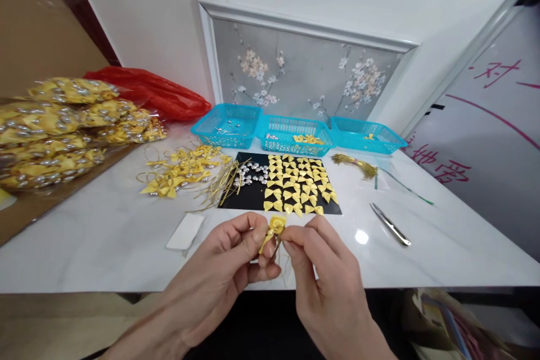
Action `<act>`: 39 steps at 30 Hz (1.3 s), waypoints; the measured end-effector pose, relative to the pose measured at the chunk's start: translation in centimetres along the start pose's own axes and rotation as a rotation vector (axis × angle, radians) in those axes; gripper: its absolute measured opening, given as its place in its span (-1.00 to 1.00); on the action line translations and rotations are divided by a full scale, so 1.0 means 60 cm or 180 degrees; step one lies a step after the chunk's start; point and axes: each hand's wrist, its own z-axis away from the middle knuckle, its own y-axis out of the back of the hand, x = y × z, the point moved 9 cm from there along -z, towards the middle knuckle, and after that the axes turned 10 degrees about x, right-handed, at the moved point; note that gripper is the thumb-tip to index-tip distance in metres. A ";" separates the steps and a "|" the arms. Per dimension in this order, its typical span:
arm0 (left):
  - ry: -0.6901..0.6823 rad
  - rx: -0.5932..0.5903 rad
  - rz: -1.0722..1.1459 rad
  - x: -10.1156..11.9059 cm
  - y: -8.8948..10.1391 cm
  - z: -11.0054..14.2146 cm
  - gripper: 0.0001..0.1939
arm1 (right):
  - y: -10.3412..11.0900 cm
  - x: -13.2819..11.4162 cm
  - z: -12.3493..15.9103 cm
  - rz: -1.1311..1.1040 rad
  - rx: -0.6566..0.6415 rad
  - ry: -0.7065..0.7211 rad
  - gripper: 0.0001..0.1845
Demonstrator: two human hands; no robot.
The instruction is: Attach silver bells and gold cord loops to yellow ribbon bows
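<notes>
Between my hands, above the table's front edge, is a yellow ribbon bow [276, 226]. My left hand [236, 253] pinches its left side between thumb and forefinger. My right hand [327, 270] is closed at the bow's right side, its thumb and fingertip pressed together around what looks like a thin gold cord; the exact grip is partly hidden. Thin strands hang below the bow. Just beyond lies a black mat [240, 199] with rows of yellow bows [292, 183] and a cluster of silver beads [252, 173]. Loose gold cords [219, 185] cross the mat's left edge.
Finished-looking yellow bows with cords [181, 169] lie left of the mat. Blue baskets [228, 138] line the wall. Bagged bows [63, 129] and a red bag [147, 93] are far left. Right are a gold cord bundle [354, 165] and a metal cutter [390, 225]; a white card [184, 231] lies left.
</notes>
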 end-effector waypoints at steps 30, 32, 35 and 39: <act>-0.0614 0.0443 -0.0840 0.016 0.020 0.002 -0.80 | 0.001 -0.019 -0.001 0.0294 -0.0213 0.0178 -0.73; -0.0631 0.0452 -0.0844 0.016 0.020 0.001 -0.80 | 0.001 -0.017 0.001 0.0287 -0.0177 0.0150 -0.73; -0.0537 0.0410 -0.0732 0.012 0.021 0.000 -0.81 | 0.001 -0.012 0.004 0.0270 -0.0112 0.0100 -0.73; -0.0225 0.0366 -0.0452 0.001 0.026 0.000 -0.81 | -0.001 -0.005 0.005 0.0241 -0.0119 0.0079 -0.74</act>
